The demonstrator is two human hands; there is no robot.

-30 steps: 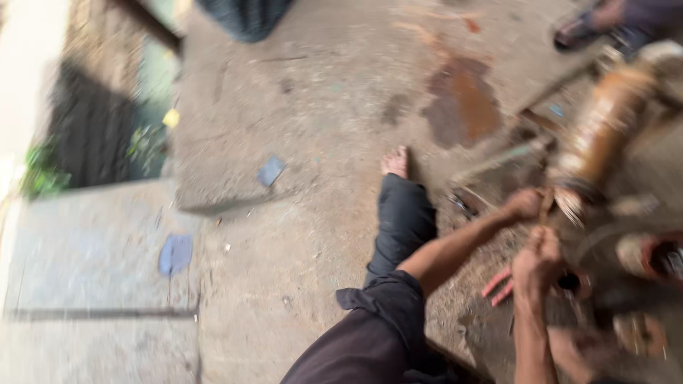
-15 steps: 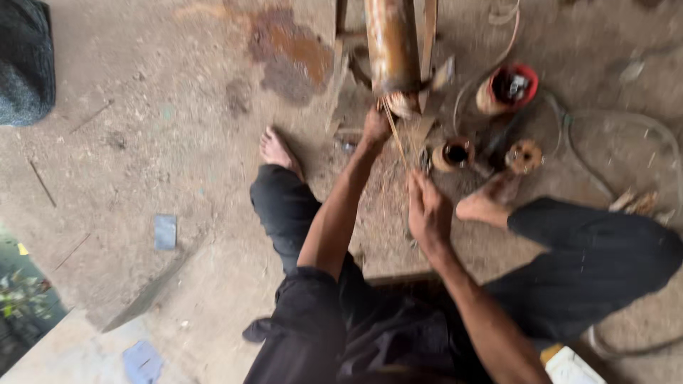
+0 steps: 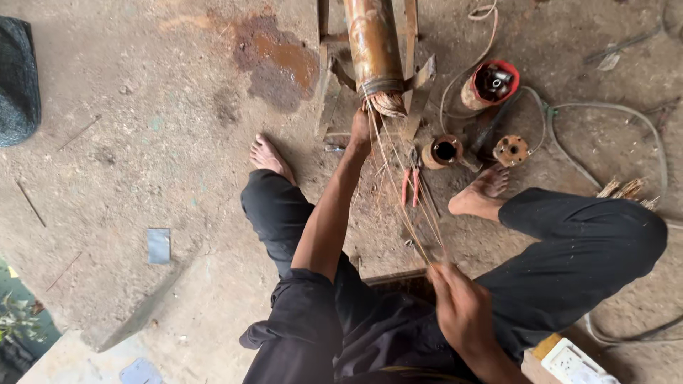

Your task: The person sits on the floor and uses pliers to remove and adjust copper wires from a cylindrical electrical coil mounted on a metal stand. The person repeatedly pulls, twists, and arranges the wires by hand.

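A rusty brown cylindrical motor body [image 3: 372, 46] lies in a metal frame on the dirt floor, with copper wire ends sticking out of its near end. My left hand [image 3: 361, 130] reaches to that end and grips the windings there. Thin copper wires [image 3: 405, 203] stretch from the motor back toward me. My right hand [image 3: 459, 306] is closed on their near ends, close to my lap. I sit on the ground with both bare feet forward, legs in dark trousers.
Red-handled pliers [image 3: 410, 183] lie by the wires. A red cylindrical part [image 3: 491, 83], a small brown cup-shaped part [image 3: 442, 151] and a round rusty fitting [image 3: 510, 149] sit at right, with grey cable [image 3: 605, 114] looping around. A dark bundle [image 3: 18, 82] lies far left.
The view swung from the left side onto the motor. My right hand has pulled back toward me, drawing the copper wires out longer; my left hand stays at the motor's end.
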